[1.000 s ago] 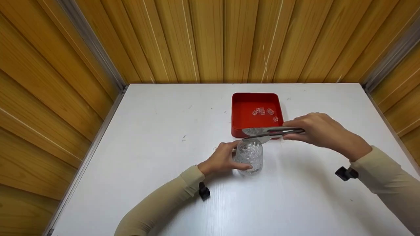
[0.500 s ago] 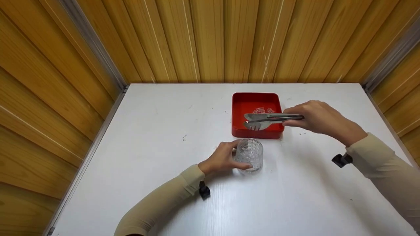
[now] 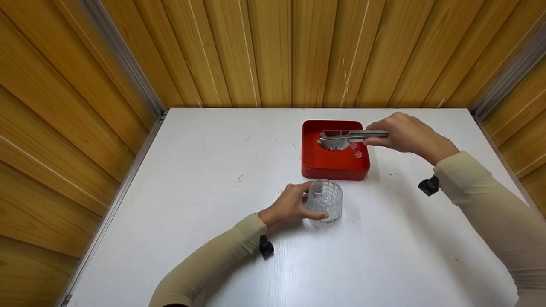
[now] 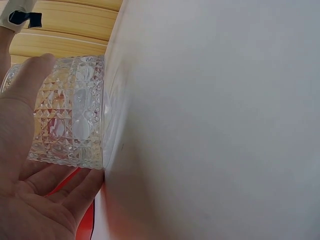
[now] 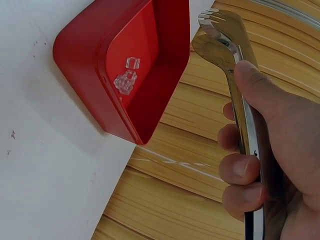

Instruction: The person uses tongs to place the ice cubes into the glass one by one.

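A clear cut-glass tumbler (image 3: 326,202) stands upright on the white table. My left hand (image 3: 292,204) grips it from the left, thumb on the near side and fingers round the far side, as the left wrist view shows. My right hand (image 3: 407,133) holds metal tongs (image 3: 356,136) by their handle. Their tips hang above the red square tray (image 3: 335,174), slightly apart in the right wrist view, and nothing shows between them. Several small clear cubes (image 5: 126,80) lie in the tray; in the head view the tongs partly cover them.
The tray stands just behind the tumbler on the white table (image 3: 213,170). Wood-patterned panels (image 3: 273,51) rise behind the table and at its sides, with grey metal posts (image 3: 123,55) in the corners.
My right hand has carried the tongs from above the tumbler away from me to over the tray. The left hand and tumbler have stayed in place.
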`<state>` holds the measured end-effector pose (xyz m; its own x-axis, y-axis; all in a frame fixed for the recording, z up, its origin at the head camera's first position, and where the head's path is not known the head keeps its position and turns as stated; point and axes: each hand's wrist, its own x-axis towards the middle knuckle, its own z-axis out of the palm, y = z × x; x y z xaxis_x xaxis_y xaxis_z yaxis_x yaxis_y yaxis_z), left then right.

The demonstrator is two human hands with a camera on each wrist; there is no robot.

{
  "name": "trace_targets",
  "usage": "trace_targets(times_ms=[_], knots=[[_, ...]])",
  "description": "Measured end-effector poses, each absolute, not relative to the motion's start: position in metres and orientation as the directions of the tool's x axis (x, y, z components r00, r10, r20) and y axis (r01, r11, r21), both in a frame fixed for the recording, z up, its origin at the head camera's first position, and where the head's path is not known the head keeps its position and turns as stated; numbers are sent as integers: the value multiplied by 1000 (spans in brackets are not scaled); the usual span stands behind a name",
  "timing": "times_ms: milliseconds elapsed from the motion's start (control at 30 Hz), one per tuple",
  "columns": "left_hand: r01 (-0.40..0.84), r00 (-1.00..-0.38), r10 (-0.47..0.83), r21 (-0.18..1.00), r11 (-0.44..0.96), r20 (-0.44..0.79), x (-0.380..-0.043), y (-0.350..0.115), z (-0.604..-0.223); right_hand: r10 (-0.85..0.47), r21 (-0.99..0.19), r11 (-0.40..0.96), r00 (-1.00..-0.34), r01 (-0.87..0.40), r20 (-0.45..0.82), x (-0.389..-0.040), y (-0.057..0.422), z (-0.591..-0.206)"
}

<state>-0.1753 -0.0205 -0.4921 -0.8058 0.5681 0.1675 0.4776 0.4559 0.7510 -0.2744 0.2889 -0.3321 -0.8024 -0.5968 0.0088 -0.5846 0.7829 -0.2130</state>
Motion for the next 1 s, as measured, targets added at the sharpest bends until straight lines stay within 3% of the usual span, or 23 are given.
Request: trace_targets(times_ms=[400, 1000], knots=[[482, -806, 566, 746, 459, 172, -177, -20, -493, -513, -255, 840, -854, -478, -89, -308, 282, -340], [454, -808, 570, 773, 442, 149, -175, -21, -490, -473, -240, 871, -865, -429, -169, -331, 274, -351]])
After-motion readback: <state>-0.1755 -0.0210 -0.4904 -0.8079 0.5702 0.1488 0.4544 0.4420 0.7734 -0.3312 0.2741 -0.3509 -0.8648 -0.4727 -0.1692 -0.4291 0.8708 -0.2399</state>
